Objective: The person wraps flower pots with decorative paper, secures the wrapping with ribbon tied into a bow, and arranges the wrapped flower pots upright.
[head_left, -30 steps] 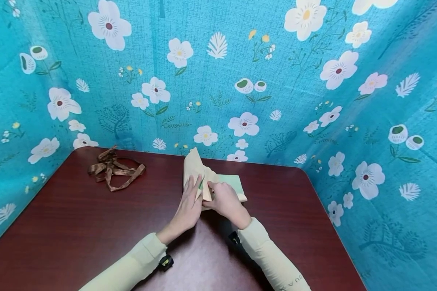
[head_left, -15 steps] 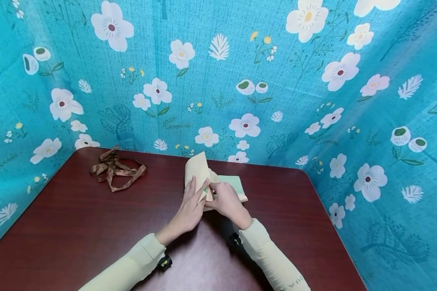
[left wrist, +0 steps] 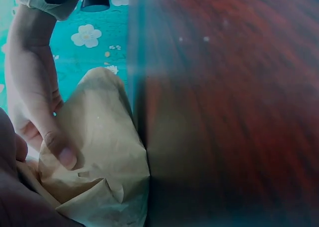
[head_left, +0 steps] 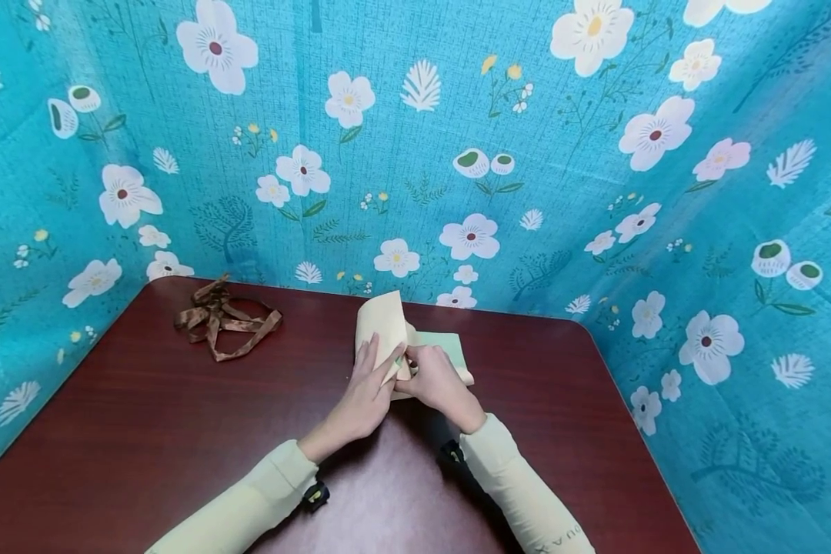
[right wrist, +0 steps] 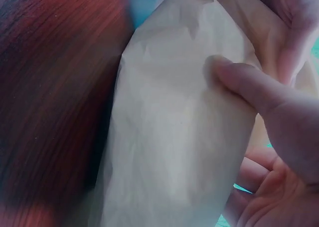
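Note:
A sheet of pale tan wrapping paper stands partly raised and folded near the table's far side. My left hand lies along its left flap, fingers spread over the paper and thumb at the flap's lower edge. Right beside it, my right hand pinches the folded paper. The right thumb presses on the paper's face in the right wrist view, while its other fingers are behind. A pale green surface shows to the right, with a cream edge curling below it. The left wrist view shows creases in the paper.
A loose heap of brown ribbon lies at the back left of the dark red table. A blue flowered curtain hangs behind the table and along its sides.
The left flap's top has swung to the right and its face has turned more toward the head camera. My left fingers have moved slightly right with it; the right hand keeps its hold.

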Demonstrator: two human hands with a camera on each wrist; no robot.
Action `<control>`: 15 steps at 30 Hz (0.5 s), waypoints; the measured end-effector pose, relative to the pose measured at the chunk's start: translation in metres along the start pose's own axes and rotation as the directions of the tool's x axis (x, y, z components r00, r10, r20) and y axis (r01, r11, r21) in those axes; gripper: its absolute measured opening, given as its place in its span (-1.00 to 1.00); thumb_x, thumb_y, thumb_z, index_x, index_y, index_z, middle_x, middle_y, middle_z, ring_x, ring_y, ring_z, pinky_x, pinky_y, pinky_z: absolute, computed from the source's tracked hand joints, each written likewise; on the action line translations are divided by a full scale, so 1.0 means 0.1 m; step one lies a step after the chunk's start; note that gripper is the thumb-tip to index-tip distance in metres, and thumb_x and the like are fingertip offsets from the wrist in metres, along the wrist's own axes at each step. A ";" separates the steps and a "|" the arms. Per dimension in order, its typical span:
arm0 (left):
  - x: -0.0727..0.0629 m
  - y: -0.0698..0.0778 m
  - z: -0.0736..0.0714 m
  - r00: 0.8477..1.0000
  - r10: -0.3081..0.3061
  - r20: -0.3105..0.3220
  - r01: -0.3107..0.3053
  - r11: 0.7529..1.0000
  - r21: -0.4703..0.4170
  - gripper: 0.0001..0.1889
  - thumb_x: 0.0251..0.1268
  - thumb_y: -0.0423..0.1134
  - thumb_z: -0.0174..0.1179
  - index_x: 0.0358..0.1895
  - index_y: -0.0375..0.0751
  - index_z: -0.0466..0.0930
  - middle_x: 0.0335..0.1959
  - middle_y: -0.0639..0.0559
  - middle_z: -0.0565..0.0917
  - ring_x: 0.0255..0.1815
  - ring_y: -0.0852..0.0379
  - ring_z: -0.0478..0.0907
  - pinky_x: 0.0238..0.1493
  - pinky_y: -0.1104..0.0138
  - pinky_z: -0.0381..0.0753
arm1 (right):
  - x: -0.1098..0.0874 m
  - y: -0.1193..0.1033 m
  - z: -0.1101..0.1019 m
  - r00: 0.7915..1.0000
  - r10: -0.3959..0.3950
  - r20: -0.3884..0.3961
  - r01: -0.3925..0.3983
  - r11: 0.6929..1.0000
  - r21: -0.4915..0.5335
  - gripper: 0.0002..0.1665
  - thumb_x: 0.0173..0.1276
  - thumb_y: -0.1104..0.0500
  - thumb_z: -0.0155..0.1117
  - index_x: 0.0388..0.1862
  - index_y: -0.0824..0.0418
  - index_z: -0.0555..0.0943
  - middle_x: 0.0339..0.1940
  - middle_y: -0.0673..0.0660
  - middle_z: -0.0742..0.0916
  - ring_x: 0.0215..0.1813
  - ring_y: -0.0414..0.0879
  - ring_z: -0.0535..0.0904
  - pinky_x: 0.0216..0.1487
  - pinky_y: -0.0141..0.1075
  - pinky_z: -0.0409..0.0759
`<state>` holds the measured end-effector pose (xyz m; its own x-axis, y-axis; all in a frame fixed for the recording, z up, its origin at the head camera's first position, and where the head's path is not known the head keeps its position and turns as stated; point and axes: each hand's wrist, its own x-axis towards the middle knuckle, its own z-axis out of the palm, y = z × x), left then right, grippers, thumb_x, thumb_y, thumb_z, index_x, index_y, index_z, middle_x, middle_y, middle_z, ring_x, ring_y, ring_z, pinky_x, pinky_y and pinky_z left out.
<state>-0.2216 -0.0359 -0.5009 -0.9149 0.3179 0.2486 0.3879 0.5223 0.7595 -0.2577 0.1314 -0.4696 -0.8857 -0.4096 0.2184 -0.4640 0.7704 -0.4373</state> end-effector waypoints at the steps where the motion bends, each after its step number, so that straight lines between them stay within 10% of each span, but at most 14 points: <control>1: 0.01 0.01 0.01 1.000 0.004 0.000 -0.004 1.000 0.004 -0.42 0.53 -0.29 -0.03 0.58 0.02 0.25 0.67 -0.31 -0.18 0.65 -0.39 -0.27 0.45 -0.39 0.02 | 0.00 0.01 0.00 1.000 0.003 -0.002 -0.003 1.000 0.003 -0.61 0.09 0.10 0.63 -0.14 0.23 0.73 -0.48 0.03 0.75 -0.40 -0.14 0.65 -0.43 -0.40 0.49; 15: 0.00 0.08 0.02 0.999 -0.024 0.035 0.024 1.000 -0.006 -0.43 0.65 0.06 -0.16 0.57 -0.05 0.25 0.67 -0.30 -0.22 0.66 -0.36 -0.35 0.48 -0.38 -0.08 | -0.07 0.14 0.01 0.999 -0.049 -0.023 0.051 0.993 0.104 -0.60 0.12 0.15 0.58 -0.03 0.16 0.75 -0.24 0.02 0.83 -0.22 -0.13 0.74 -0.23 -0.28 0.69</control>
<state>-0.2181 -0.0306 -0.4963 -0.9196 0.3327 0.2089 0.3647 0.5254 0.7687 -0.2580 0.1447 -0.4777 -0.8620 -0.4355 0.2593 -0.5049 0.6934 -0.5140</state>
